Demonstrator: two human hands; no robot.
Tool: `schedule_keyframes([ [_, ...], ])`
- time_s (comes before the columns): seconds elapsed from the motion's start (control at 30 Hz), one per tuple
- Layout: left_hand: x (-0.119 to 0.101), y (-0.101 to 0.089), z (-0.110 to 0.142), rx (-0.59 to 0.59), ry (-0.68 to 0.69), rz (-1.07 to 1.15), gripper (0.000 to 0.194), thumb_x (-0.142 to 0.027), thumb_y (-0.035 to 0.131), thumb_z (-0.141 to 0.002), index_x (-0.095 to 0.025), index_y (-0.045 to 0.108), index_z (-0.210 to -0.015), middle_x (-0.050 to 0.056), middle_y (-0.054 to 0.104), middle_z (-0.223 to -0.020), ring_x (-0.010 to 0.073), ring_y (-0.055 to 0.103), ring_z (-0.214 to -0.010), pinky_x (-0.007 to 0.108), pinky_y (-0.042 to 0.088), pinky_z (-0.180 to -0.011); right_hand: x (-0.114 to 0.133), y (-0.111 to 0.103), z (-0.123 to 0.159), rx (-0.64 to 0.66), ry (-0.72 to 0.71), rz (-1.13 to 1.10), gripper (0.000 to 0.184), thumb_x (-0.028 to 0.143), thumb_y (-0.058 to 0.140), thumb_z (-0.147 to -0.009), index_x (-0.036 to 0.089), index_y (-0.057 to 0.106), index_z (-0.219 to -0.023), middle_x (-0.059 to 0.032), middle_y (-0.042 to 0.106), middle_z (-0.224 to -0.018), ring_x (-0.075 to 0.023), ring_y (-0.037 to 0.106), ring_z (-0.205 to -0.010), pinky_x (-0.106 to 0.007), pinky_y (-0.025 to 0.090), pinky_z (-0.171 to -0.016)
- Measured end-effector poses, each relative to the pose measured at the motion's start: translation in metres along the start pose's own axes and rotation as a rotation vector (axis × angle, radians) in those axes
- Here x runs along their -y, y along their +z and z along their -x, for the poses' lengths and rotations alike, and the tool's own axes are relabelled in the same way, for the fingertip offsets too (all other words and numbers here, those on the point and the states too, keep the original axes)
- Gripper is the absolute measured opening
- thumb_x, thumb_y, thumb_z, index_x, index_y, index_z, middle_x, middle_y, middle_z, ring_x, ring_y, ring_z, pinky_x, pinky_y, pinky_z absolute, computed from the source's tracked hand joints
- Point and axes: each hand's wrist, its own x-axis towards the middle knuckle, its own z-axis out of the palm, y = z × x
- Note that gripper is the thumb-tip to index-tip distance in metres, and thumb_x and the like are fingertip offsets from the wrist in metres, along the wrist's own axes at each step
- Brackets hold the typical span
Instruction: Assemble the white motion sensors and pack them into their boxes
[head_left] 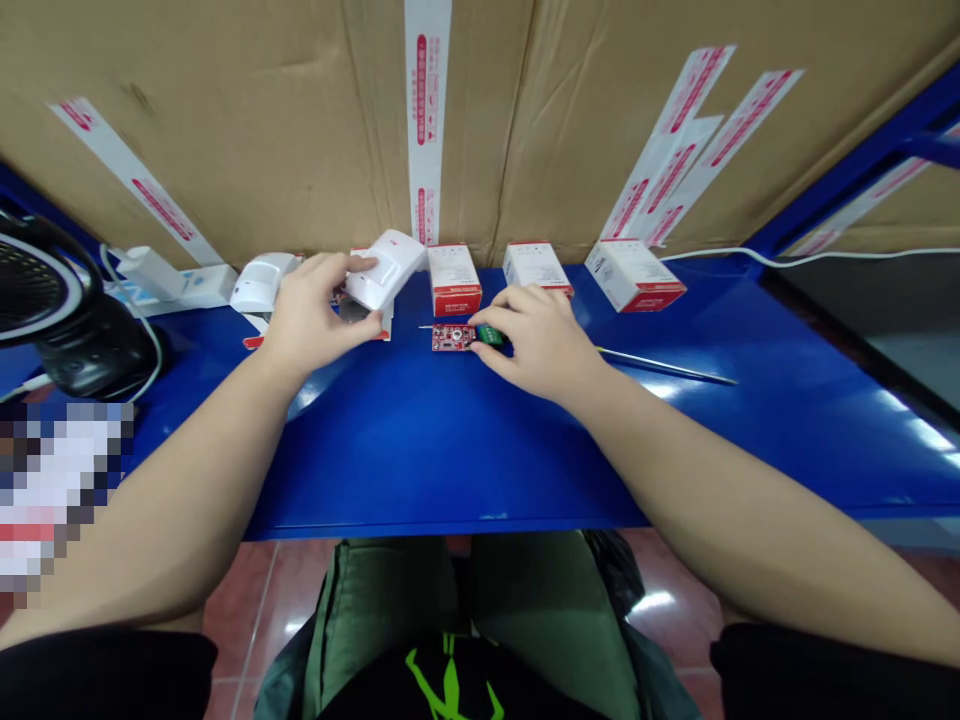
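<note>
My left hand (311, 312) is closed around a white plastic sensor housing (386, 268), held tilted just above the blue table (420, 440). My right hand (536, 335) rests on the table with its fingertips pinched on the green end of a small red circuit board (454, 337) that lies flat between the two hands. A second white housing (262, 280) sits on the table to the left of my left hand.
Three small white-and-red boxes (454, 278) (536, 266) (634, 273) stand along the back by a cardboard wall (300, 120). A thin metal rod (667, 367) lies right of my right hand. A black fan (52, 310) and a white power strip (176, 280) are at left.
</note>
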Motion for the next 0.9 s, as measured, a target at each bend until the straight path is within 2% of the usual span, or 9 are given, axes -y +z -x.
schedule_keyframes([
  [0.1,0.007,0.011,-0.005,-0.080,-0.069,-0.058,0.045,-0.044,0.072,-0.089,-0.022,0.065,-0.128,0.012,0.075,-0.124,0.0323,0.069,-0.114,0.050,0.057,-0.101,0.009,0.004,0.001,0.081,-0.032,0.127,0.032,0.041,0.060,-0.104,0.026,0.080,-0.123,-0.0138,0.075,-0.118,-0.0367,0.065,-0.110,-0.057,0.044,-0.099],
  [0.23,0.015,0.024,-0.010,-0.113,-0.101,-0.086,0.042,-0.043,0.072,-0.091,-0.023,0.066,-0.128,0.012,0.074,-0.122,0.0345,0.068,-0.115,0.051,0.057,-0.101,0.020,0.008,0.001,0.177,-0.092,0.233,0.038,0.040,0.053,-0.109,0.020,0.082,-0.123,-0.0173,0.077,-0.122,-0.0358,0.068,-0.109,-0.058,0.044,-0.104],
  [0.33,0.016,0.028,-0.011,-0.103,-0.146,-0.102,0.044,-0.048,0.070,-0.094,-0.020,0.068,-0.128,0.014,0.074,-0.118,0.0363,0.068,-0.114,0.054,0.056,-0.104,0.021,0.009,0.000,0.187,-0.151,0.242,0.036,0.036,0.052,-0.110,0.020,0.083,-0.121,-0.0160,0.079,-0.119,-0.0339,0.068,-0.108,-0.053,0.047,-0.102],
  [0.4,0.015,0.029,-0.010,-0.092,-0.166,-0.116,0.048,-0.051,0.067,-0.095,-0.019,0.067,-0.131,0.015,0.073,-0.121,0.0379,0.068,-0.117,0.057,0.055,-0.107,0.019,0.010,-0.001,0.191,-0.182,0.223,0.034,0.034,0.052,-0.110,0.021,0.082,-0.120,-0.0150,0.080,-0.117,-0.0332,0.068,-0.106,-0.051,0.049,-0.098],
  [0.5,0.014,0.030,-0.008,-0.116,-0.158,-0.151,0.054,-0.053,0.065,-0.095,-0.019,0.065,-0.137,0.018,0.068,-0.135,0.0399,0.063,-0.130,0.059,0.052,-0.115,0.017,0.013,0.000,0.197,-0.231,0.171,0.033,0.030,0.052,-0.110,0.018,0.082,-0.119,-0.0158,0.080,-0.115,-0.0327,0.068,-0.105,-0.050,0.051,-0.096],
  [0.6,0.014,0.031,-0.006,-0.108,-0.133,-0.166,0.057,-0.051,0.064,-0.095,-0.021,0.063,-0.144,0.018,0.060,-0.149,0.0389,0.059,-0.141,0.057,0.050,-0.121,0.018,0.018,0.001,0.161,-0.332,0.076,0.029,0.027,0.056,-0.109,0.016,0.081,-0.119,-0.0150,0.080,-0.116,-0.0310,0.068,-0.108,-0.050,0.054,-0.100],
  [0.67,0.014,0.032,-0.005,-0.077,-0.112,-0.154,0.055,-0.048,0.061,-0.098,-0.021,0.063,-0.145,0.017,0.060,-0.151,0.0379,0.061,-0.140,0.056,0.050,-0.122,0.020,0.022,0.000,0.144,-0.419,-0.019,0.027,0.028,0.058,-0.109,0.018,0.080,-0.121,-0.0137,0.080,-0.122,-0.0298,0.069,-0.114,-0.050,0.054,-0.105],
  [0.77,0.015,0.032,-0.004,-0.054,-0.085,-0.131,0.051,-0.045,0.058,-0.100,-0.020,0.064,-0.145,0.016,0.063,-0.147,0.0378,0.063,-0.138,0.057,0.049,-0.123,0.025,0.026,-0.004,0.157,-0.506,-0.129,0.027,0.033,0.060,-0.109,0.018,0.080,-0.119,-0.0156,0.076,-0.134,-0.0292,0.069,-0.124,-0.051,0.055,-0.111],
  [0.9,0.016,0.031,-0.003,-0.042,-0.085,-0.132,0.052,-0.041,0.059,-0.101,-0.018,0.063,-0.147,0.017,0.063,-0.148,0.0391,0.063,-0.140,0.058,0.049,-0.125,0.029,0.031,-0.019,0.213,-0.526,-0.121,0.039,0.048,0.069,-0.104,0.014,0.079,-0.121,-0.0209,0.070,-0.144,-0.0331,0.069,-0.128,-0.057,0.052,-0.117],
])
